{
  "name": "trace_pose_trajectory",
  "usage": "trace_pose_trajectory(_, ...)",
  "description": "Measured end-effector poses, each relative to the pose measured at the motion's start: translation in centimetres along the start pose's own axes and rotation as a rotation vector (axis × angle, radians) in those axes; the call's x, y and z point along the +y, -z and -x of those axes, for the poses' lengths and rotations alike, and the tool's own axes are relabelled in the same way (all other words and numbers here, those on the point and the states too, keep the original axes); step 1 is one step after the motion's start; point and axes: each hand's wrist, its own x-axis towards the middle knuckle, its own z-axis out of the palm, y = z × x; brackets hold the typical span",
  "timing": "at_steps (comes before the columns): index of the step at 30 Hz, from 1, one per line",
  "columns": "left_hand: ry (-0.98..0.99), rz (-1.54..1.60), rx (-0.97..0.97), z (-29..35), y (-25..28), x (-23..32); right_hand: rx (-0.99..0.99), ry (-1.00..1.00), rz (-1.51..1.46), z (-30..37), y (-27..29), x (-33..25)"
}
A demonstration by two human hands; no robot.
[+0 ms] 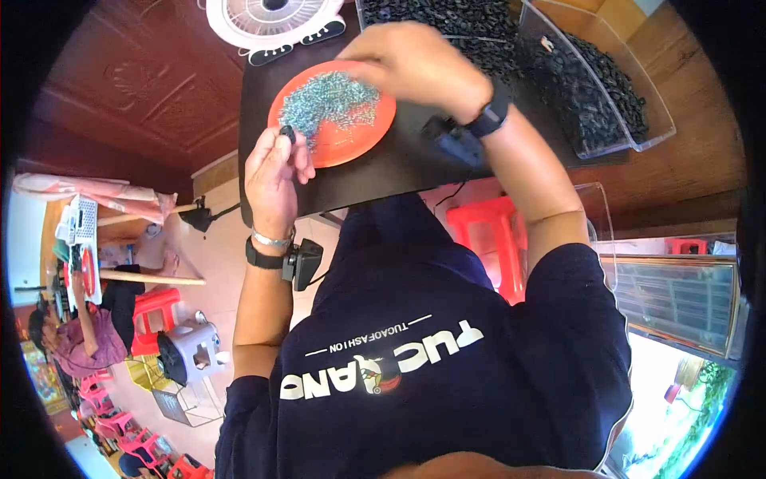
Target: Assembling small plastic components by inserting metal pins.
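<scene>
Between the thumb and fingers of my left hand (270, 180) is a small black part (287, 133), at the near left rim of an orange-red plate (359, 145). Small silvery metal pieces, which look like screws, lie heaped (327, 100) across the plate. Over the plate's far right side hangs my right hand (407, 68), its fingers smeared by motion, so whether they hold anything does not show. Both wrists wear black straps with dark devices on them.
Clear bins (630, 120) full of small black parts stand at the far right of the dark table (415, 160). A white fan (275, 20) sits beyond the plate. A red stool (487, 239) is below the table edge. Another person (88, 327) sits at far left.
</scene>
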Motion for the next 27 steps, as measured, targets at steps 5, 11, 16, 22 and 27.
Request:
trace_pose_trajectory(5, 0.064, 0.039, -0.015, 1.1, 0.5, -1.5, -0.111, -0.397, 0.227, 3.6, 2.8, 10.2)
trace_pose_trajectory(11, 0.113, 0.034, -0.07, 2.2, 0.1, -2.2, -0.282, -0.513, 0.187, 5.2, 0.6, 13.4)
trace_pose_trajectory(16, 0.141, 0.028, -0.053, 2.8, -0.1, -2.4, -0.327, -0.446, 0.342, 4.8, -1.1, 13.1)
trace_pose_trajectory(22, 0.167, 0.031, -0.066, 3.3, -0.5, -2.9, -0.331, -0.42, 0.405, 4.7, -1.3, 13.4)
trace_pose_trajectory(27, 0.164, 0.021, -0.092, 3.6, -0.7, -3.0, -0.295, -0.582, -0.477, 4.4, 0.4, 10.1)
